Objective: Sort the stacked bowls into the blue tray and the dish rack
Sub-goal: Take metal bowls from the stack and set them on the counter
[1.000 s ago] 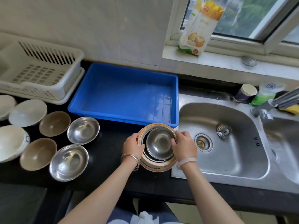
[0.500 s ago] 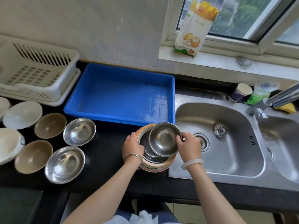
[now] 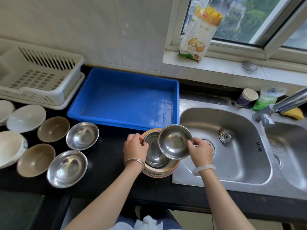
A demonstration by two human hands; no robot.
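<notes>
Black counter: our R hand pinches a steel bowl tilted above the stack; L hand grips stack's rim, blue tray just beyond.

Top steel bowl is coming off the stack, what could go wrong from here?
The right hand pinches the small steel bowl only at its rim; that grip could slip. The bowl is tilted beside the sink and could drop in. The stack sits at the counter's edge and might shift.
</notes>
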